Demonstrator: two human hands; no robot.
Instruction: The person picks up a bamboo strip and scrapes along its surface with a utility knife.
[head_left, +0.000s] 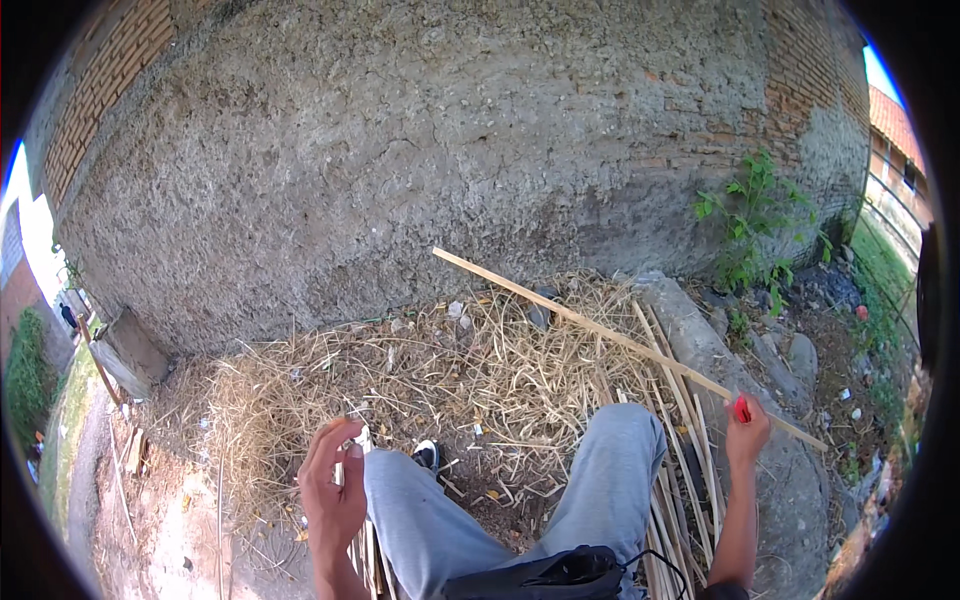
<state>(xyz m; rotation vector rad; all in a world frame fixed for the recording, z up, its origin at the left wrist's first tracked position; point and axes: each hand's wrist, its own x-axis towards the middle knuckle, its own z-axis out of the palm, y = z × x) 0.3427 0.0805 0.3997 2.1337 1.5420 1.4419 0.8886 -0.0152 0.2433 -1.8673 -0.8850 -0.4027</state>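
A long, pale bamboo strip slants across the view from upper middle to lower right. My right hand is closed at its lower part, and the strip's end sticks out past the hand. A small red object shows between the fingers of that hand; its kind is hard to make out. My left hand is raised beside my left knee, its fingers bent and apart from the thumb, with nothing visible in it. More bamboo strips lie beside my right leg.
Straw-like shavings cover the ground before my knees. A rough plastered wall rises behind them. A concrete slab lies at the right, near a leafy plant. A small concrete block stands at the left. A black bag or cloth lies on my lap.
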